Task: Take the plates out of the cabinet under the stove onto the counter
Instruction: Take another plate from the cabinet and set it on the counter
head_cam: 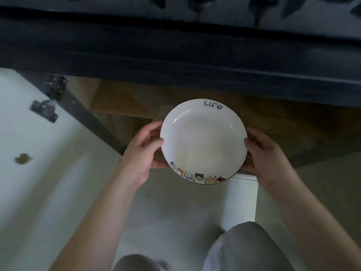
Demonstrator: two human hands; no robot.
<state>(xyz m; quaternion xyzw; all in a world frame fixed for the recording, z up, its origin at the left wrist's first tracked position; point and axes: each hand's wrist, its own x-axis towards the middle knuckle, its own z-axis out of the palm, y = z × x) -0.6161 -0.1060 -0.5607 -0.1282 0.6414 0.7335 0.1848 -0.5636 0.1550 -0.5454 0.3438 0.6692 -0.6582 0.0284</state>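
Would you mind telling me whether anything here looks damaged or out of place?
One oddity: a brown blotch on the inside of the open white cabinet door, like chipped paint or a stain. The plate looks intact.

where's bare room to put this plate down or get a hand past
Bare brown cabinet floor lies between the open white door and the white cat-printed plate. Crowded at the plate's sides: left hand and right hand grip it.

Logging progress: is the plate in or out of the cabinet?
Out: both hands hold the plate by its rim, in front of the open cabinet.
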